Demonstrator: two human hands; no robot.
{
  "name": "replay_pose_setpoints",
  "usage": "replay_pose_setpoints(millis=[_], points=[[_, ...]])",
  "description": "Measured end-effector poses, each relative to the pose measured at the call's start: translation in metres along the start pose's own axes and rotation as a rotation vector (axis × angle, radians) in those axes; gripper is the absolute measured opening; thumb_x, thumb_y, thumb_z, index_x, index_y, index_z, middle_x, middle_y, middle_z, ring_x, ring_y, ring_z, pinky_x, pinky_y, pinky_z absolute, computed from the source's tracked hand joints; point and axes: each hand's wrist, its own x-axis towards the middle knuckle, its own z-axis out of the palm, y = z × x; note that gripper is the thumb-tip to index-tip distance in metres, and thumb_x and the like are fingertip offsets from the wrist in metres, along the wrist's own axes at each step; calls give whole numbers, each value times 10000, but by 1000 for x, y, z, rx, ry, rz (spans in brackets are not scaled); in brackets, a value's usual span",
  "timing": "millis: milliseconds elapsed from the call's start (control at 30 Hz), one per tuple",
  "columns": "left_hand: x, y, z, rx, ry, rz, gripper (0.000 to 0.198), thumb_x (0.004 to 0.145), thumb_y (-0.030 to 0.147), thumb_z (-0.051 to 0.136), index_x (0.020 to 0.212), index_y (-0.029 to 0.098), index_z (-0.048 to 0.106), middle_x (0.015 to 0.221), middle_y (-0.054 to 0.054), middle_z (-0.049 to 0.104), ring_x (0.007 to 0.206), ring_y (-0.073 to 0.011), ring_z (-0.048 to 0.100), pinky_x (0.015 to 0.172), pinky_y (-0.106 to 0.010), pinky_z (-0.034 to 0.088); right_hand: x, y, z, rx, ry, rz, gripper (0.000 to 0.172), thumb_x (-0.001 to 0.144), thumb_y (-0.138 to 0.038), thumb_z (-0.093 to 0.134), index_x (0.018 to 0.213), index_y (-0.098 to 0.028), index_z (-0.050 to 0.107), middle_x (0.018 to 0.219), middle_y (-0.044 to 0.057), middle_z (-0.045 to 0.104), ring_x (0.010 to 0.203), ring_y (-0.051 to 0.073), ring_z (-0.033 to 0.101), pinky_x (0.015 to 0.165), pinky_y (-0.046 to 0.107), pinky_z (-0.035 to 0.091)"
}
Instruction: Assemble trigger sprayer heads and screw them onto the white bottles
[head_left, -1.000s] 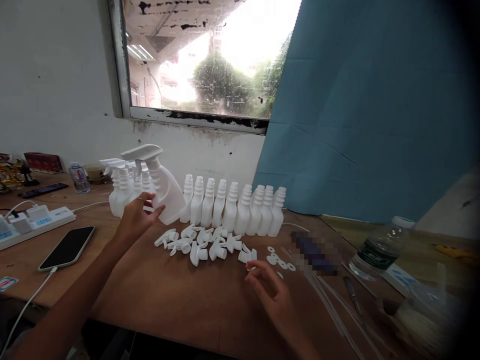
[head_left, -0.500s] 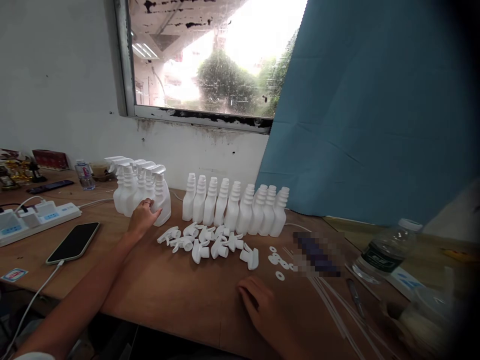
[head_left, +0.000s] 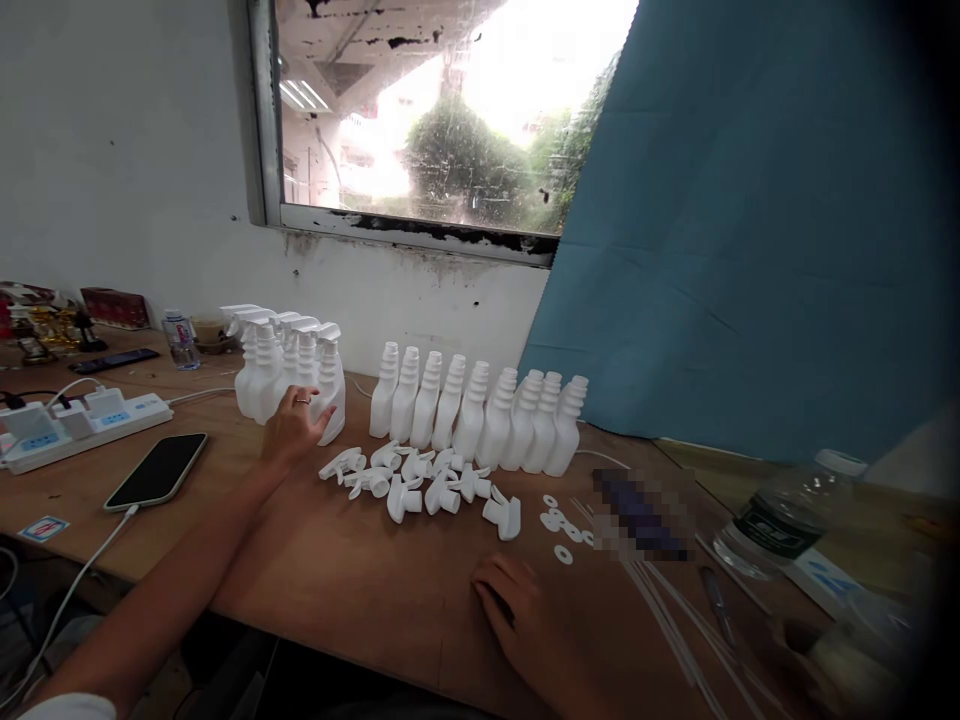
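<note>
My left hand (head_left: 294, 428) reaches to the group of white spray bottles with trigger heads (head_left: 289, 370) at the left, its fingers resting on the nearest one (head_left: 331, 390), which stands upright on the wooden table (head_left: 337, 590). My right hand (head_left: 525, 620) lies palm down on the table near the front edge, fingers curled a little, holding nothing. A row of several open-necked white bottles (head_left: 480, 410) stands behind a heap of loose white trigger heads (head_left: 416, 480). Small white washers (head_left: 559, 525) lie to the right of the heap.
A phone (head_left: 157, 470) on a cable and a white power strip (head_left: 75, 425) lie at the left. Thin clear tubes (head_left: 675, 620), a blurred dark item (head_left: 645, 515) and a tipped water bottle (head_left: 787, 515) are at the right. A blue sheet (head_left: 750, 230) hangs behind.
My left hand has set the tilted spray bottle down upright beside the other finished ones and now only touches it. My right hand has drawn back from the washers and settled flat on the table.
</note>
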Motion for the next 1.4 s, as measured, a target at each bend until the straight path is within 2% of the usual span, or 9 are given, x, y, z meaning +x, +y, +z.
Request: replay_pose_setpoints(millis=[133, 367, 567, 800, 900, 967, 1100, 1233, 1400], points=[[-16, 11, -7, -131, -276, 164, 355, 918, 485, 435, 993, 199, 632, 974, -62, 650, 814, -209, 639, 747, -296, 504, -2, 13, -10, -46, 71, 24, 217, 943, -152, 431, 862, -223, 619, 849, 41, 650, 790, 211, 620, 762, 377, 484], [-33, 16, 3, -281, -652, 395, 423, 935, 378, 377, 1259, 240, 611, 1289, -88, 589, 1189, -255, 549, 1014, -365, 429, -18, 79, -28, -296, 348, 198, 219, 886, -227, 432, 839, -212, 646, 905, 103, 665, 865, 281, 601, 790, 445, 472], [-31, 13, 9, -284, -632, 294, 374, 867, 397, 468, 1131, 230, 673, 1205, -88, 653, 1138, -278, 587, 978, -373, 453, -26, 98, -18, -279, 390, 322, 254, 848, -256, 432, 887, -194, 675, 929, 145, 656, 900, 325, 597, 813, 513, 482], [-31, 6, 1, -233, -510, 186, 343, 800, 399, 509, 1034, 203, 664, 1098, -101, 701, 1013, -301, 642, 927, -402, 476, -21, 80, -22, -171, 321, 290, 214, 842, -249, 445, 773, -227, 647, 824, 99, 685, 797, 280, 633, 731, 432, 529], [-41, 27, -25, -264, -292, 159, 354, 852, 383, 484, 1114, 195, 629, 1194, -113, 663, 1109, -297, 593, 983, -396, 432, -19, 69, -25, -116, 292, 276, 200, 860, -273, 456, 789, -231, 639, 821, 77, 692, 758, 246, 652, 694, 376, 545], [-55, 52, -43, -383, -231, 134, 367, 881, 396, 501, 1189, 217, 590, 1170, -83, 669, 979, -246, 633, 860, -330, 486, -18, 63, -25, -77, 293, 289, 191, 865, -297, 471, 851, -223, 646, 840, 75, 691, 714, 231, 648, 660, 358, 548], [-97, 104, -55, -760, -584, 135, 350, 933, 436, 455, 1179, 223, 584, 1003, -47, 693, 819, -189, 646, 629, -245, 485, -16, 52, -26, -13, 309, 338, 215, 886, -370, 513, 874, -216, 663, 783, 60, 682, 687, 230, 650, 651, 353, 547], [-135, 135, -43, -880, -815, 153, 338, 939, 434, 471, 1174, 224, 594, 985, -54, 695, 815, -187, 650, 697, -266, 508, -15, 32, -25, 63, 327, 321, 255, 918, -415, 551, 809, -228, 687, 793, 58, 720, 709, 236, 676, 666, 334, 551], [-152, 145, -38, -859, -936, 250, 338, 967, 382, 442, 1284, 286, 510, 1145, -39, 666, 1011, -205, 630, 900, -321, 482, -14, -5, -14, 200, 316, 75, 191, 942, -234, 548, 1036, -262, 712, 980, 57, 721, 884, 219, 691, 809, 314, 561]])
